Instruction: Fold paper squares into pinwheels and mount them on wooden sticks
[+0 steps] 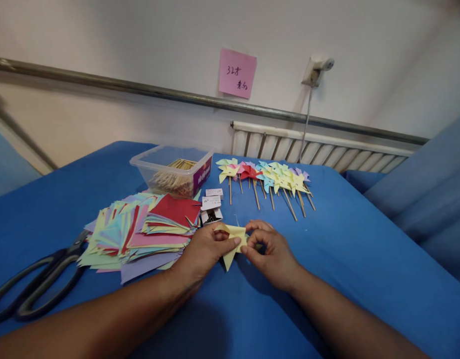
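Note:
A yellow paper pinwheel (233, 248), partly folded, is held between both hands above the blue table. My left hand (211, 244) pinches it from the left, thumb across its front. From the right, my right hand (269, 252) is closed, thumb and forefinger pressed together at the paper's edge. Anything small between those fingertips is hidden. Just beyond my left hand, small white boxes (211, 202) stand close together, the nearest open with dark small pieces inside. A stack of cut coloured paper sheets (140, 229) lies left of my hands.
Large scissors (46, 279) lie at the left beside the paper. A clear plastic tub (170, 172) of thin wooden sticks stands behind the stack. Several finished pinwheels (278, 177) on sticks lie at the back right, before a radiator (290, 144). The blue cloth (349, 259) covers the table.

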`<state>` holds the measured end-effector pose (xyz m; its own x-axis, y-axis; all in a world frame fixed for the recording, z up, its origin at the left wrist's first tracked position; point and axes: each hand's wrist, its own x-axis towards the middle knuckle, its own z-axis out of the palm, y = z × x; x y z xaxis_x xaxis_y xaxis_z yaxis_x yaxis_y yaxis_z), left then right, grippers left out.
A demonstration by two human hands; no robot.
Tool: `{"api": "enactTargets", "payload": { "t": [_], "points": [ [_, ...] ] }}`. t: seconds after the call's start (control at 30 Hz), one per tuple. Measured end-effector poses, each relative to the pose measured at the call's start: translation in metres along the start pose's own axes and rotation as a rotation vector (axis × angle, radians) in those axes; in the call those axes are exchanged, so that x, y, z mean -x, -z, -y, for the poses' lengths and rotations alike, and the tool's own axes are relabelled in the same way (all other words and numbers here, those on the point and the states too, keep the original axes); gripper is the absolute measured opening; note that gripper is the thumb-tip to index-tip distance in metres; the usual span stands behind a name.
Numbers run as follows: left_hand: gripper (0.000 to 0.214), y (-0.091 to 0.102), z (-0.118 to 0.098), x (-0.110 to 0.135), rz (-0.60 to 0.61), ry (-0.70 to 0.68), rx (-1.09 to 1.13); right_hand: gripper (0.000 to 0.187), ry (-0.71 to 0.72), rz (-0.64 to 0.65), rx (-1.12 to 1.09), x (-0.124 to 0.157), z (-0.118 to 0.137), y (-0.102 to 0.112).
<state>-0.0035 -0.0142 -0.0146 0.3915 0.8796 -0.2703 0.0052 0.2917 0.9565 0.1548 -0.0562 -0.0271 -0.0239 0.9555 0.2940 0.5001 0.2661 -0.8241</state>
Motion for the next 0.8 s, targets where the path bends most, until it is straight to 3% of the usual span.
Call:
{"api": "enactTargets", "payload": {
  "t": [0.33, 0.8],
  "points": [
    [0.026, 0.0012, 0.0016, -0.0019, 0.01, -0.045, -0.105, 0.013, -0.035, 0.018, 0.042, 0.0007, -0.0006, -0.0018],
    [0.025, 0.0018, 0.0007, -0.002, 0.03, -0.056, -0.094, 0.015, -0.079, -0.017, -0.098, -0.0002, -0.0023, -0.0046]
  ]
}}
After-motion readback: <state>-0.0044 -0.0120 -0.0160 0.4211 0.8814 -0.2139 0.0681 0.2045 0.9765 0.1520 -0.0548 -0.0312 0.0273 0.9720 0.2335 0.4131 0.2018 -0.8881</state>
